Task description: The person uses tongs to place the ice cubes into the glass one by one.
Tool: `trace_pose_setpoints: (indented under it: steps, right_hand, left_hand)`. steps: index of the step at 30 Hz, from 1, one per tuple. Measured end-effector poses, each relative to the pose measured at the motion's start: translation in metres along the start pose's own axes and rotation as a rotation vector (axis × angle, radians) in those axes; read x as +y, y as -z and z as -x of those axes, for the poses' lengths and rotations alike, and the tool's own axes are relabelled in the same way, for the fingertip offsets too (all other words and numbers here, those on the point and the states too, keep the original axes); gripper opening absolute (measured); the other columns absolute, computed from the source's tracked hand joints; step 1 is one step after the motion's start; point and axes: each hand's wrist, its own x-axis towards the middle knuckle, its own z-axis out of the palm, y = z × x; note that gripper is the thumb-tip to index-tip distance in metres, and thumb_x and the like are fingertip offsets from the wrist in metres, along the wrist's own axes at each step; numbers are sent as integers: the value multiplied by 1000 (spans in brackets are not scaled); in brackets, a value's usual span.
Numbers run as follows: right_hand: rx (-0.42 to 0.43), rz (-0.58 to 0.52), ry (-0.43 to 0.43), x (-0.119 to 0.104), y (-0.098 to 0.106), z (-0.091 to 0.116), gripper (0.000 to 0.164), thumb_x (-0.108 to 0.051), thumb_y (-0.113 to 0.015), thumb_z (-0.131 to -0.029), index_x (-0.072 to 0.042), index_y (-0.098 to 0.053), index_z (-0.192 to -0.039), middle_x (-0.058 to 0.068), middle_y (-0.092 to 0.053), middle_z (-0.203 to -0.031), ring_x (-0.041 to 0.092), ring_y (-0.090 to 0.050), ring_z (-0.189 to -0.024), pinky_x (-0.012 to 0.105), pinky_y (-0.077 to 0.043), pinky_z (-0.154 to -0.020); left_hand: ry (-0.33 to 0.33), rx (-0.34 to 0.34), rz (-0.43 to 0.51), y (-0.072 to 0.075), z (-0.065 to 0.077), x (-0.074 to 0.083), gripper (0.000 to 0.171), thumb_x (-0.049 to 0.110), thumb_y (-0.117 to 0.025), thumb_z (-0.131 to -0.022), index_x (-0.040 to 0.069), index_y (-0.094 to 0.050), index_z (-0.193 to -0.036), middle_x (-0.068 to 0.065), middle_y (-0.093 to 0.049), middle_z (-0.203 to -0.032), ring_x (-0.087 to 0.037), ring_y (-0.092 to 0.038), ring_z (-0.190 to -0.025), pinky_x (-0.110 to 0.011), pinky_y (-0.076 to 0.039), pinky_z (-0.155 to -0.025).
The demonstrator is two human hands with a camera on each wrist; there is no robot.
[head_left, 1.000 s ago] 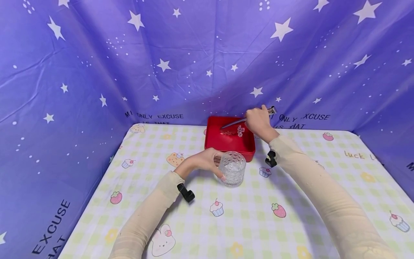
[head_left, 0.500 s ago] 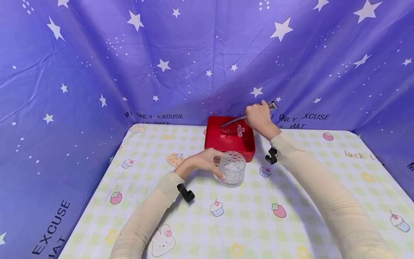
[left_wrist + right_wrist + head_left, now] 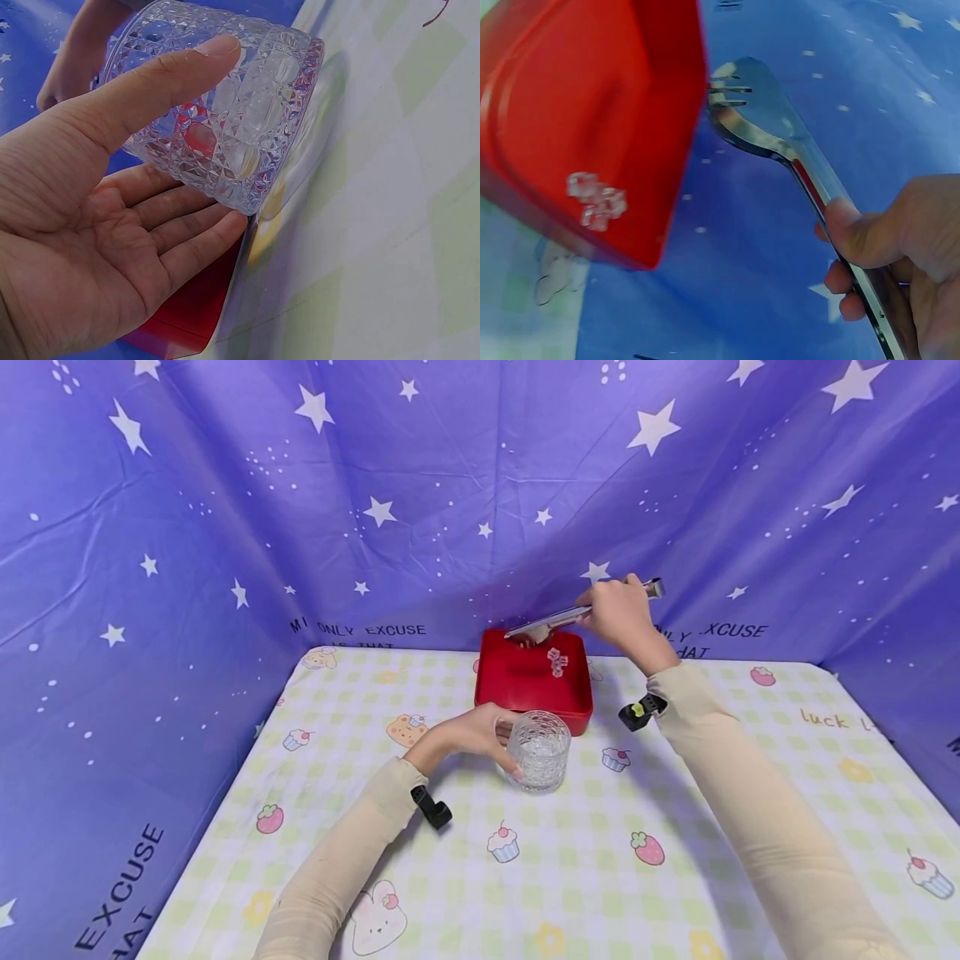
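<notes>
My left hand (image 3: 480, 731) holds a clear cut-glass tumbler (image 3: 542, 752) by its side, thumb on one side and fingers on the other. The tumbler stands on the table, and its patterned wall makes the contents hard to tell. In my right hand (image 3: 618, 610) are metal serving tongs (image 3: 817, 176), gripped along the arms. Their pronged and flat ends are over the back of a red tray (image 3: 525, 697) in the head view. Whether anything lies between those ends I cannot tell. Several small clear cubes (image 3: 596, 201) sit clustered in the tray.
A checked cloth with cartoon prints covers the table (image 3: 585, 877). Behind the tray hangs a purple star-patterned curtain (image 3: 450, 485), close to the table's back edge. The tumbler is just in front of the tray.
My right hand has lifted the tongs up and to the right, raising their ends from inside the tray. The left hand and tumbler have stayed in place.
</notes>
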Motion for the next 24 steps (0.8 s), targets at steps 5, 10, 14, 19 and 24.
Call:
trace_pose_setpoints:
  steps: [5,10,14,19,24]
  right_hand:
    - [0,-75,-17,5,15,7,28,-14,-73,-91,-4,-77,-116,19,-76,-108,40,-69,-97,50,-38,-86]
    - [7,-158,-31,11,26,17,28,-14,-73,-91,-4,-76,-117,20,-77,-105,37,-67,-91,48,-37,-85]
    - [22,-222,-49,14,30,27,28,-15,-74,-92,-4,-76,-118,20,-77,-104,36,-65,-89,47,-37,-85]
    - [63,-290,-63,17,32,41,25,-14,-75,-92,-3,-77,-115,20,-77,-97,31,-57,-76,45,-34,-85]
    - [104,-342,-61,21,30,53,25,-11,-77,-90,-2,-77,-113,23,-76,-99,33,-58,-76,44,-38,-79]
  left_hand:
    - [11,5,-5,0,0,0,77,4,-94,-67,8,-64,-138,-5,-73,-128,-11,-67,-116,-25,-52,-105]
    - [18,4,1,0,1,0,75,4,-94,-68,8,-65,-137,-5,-73,-127,-11,-67,-116,-25,-52,-105]
    - [17,-1,22,0,1,0,73,2,-93,-68,7,-65,-136,-5,-73,-127,-12,-68,-115,-24,-52,-105]
    - [12,-12,42,0,0,-1,74,1,-92,-69,5,-64,-137,-8,-72,-128,-15,-68,-118,-25,-52,-105]
    - [29,-3,32,0,0,-2,78,1,-92,-69,4,-60,-141,-10,-70,-133,-18,-67,-122,-26,-51,-107]
